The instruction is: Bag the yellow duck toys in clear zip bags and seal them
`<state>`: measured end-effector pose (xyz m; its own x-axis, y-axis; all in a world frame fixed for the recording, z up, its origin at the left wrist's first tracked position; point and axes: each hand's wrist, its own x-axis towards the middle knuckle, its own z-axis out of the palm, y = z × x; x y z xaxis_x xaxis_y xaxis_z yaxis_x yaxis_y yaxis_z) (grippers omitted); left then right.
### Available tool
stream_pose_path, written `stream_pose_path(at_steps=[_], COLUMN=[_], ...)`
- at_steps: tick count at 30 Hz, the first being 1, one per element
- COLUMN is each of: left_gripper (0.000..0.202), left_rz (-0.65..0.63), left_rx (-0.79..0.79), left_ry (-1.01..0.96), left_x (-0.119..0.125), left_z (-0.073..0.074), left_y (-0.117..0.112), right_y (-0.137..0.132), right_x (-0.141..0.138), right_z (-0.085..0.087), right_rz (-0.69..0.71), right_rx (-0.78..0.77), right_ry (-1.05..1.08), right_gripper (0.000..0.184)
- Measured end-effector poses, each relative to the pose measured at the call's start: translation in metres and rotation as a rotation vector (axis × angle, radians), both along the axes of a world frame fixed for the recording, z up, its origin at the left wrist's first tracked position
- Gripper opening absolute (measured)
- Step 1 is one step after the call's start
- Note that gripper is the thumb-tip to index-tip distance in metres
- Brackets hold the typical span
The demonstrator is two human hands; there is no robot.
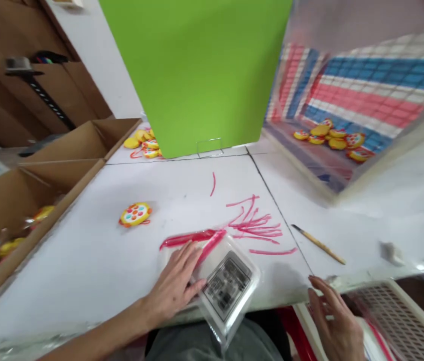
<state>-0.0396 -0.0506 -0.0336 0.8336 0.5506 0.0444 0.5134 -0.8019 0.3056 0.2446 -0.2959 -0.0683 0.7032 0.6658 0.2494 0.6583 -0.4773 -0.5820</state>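
My left hand (176, 286) lies flat with fingers stretched out on a stack of clear plastic bags (227, 288) with a dark printed label, at the near edge of the white table (84, 260). Pink plastic strips (192, 238) lie just beyond its fingertips, and more loose pink strips (255, 223) are scattered to the right. My right hand (334, 321) hovers below the table edge over a white slatted basket (403, 316), fingers loosely apart and holding nothing. A yellow round toy (135, 214) with coloured dots sits alone on the table, left of centre.
An open cardboard box (27, 195) holding bagged yellow toys stands at the left. A green panel (200, 70) rises at the back, with yellow toys (144, 143) beside it. A clear bin (332, 140) with more toys sits back right. A thin wooden-handled tool (319, 244) lies right.
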Motion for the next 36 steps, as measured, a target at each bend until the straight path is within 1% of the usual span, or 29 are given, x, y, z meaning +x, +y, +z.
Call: stream_pose_path(at_steps=[3,5,7,9,10,12,14,16,18,20,22,24,26,28,29,31,33,36], left_gripper=[0.059,0.061,0.062,0.062,0.062,0.06,0.056,0.052,0.049,0.048,0.048,0.047,0.046,0.045,0.044,0.043,0.041,0.039], left_rz=[0.253,0.369,0.435,0.477,0.488,0.485,0.461,0.453,0.471,0.49,0.497,0.494,0.492,0.493,0.495,0.509,0.538,0.585], left_rx=[0.01,-0.018,-0.06,-0.095,-0.107,-0.124,-0.136,-0.147,-0.162,-0.176,-0.195,-0.216,-0.236,-0.257,-0.27,-0.298,-0.324,-0.326], left_ry=[-0.022,-0.059,-0.116,-0.185,-0.221,-0.281,-0.312,-0.333,-0.349,-0.359,-0.363,-0.366,-0.366,-0.365,-0.366,-0.37,-0.38,-0.402], left_x=[-0.028,-0.04,-0.041,-0.031,-0.024,-0.009,0.002,0.005,0.001,-0.008,-0.018,-0.026,-0.03,-0.032,-0.033,-0.034,-0.034,-0.035], left_z=[-0.017,-0.03,-0.04,-0.046,-0.048,-0.049,-0.049,-0.048,-0.047,-0.046,-0.044,-0.042,-0.04,-0.038,-0.037,-0.035,-0.033,-0.032], left_y=[-0.017,-0.029,-0.042,-0.05,-0.05,-0.043,-0.029,-0.015,-0.009,-0.012,-0.021,-0.028,-0.032,-0.031,-0.03,-0.027,-0.025,-0.021], right_y=[0.019,0.034,0.049,0.063,0.069,0.079,0.087,0.094,0.1,0.108,0.116,0.125,0.132,0.135,0.135,0.134,0.132,0.133], right_x=[-0.025,-0.037,-0.046,-0.053,-0.056,-0.063,-0.071,-0.077,-0.079,-0.075,-0.069,-0.062,-0.056,-0.052,-0.05,-0.049,-0.051,-0.064], right_z=[0.002,0.0,-0.005,-0.01,-0.012,-0.015,-0.015,-0.013,-0.011,-0.009,-0.005,-0.001,0.005,0.009,0.011,0.012,0.01,0.003], right_rz=[0.187,0.253,0.305,0.344,0.365,0.404,0.407,0.364,0.292,0.236,0.217,0.268,0.351,0.406,0.414,0.414,0.39,0.289], right_rx=[-0.07,-0.094,-0.107,-0.105,-0.098,-0.068,-0.019,0.011,0.017,0.003,-0.042,-0.128,-0.199,-0.229,-0.229,-0.19,-0.085,0.071], right_ry=[0.035,0.086,0.143,0.208,0.246,0.332,0.406,0.491,0.596,0.691,0.685,0.596,0.516,0.493,0.524,0.666,0.882,1.129], right_gripper=[0.041,0.046,0.051,0.053,0.053,0.053,0.054,0.057,0.06,0.064,0.064,0.056,0.041,0.032,0.032,0.036,0.039,0.036])
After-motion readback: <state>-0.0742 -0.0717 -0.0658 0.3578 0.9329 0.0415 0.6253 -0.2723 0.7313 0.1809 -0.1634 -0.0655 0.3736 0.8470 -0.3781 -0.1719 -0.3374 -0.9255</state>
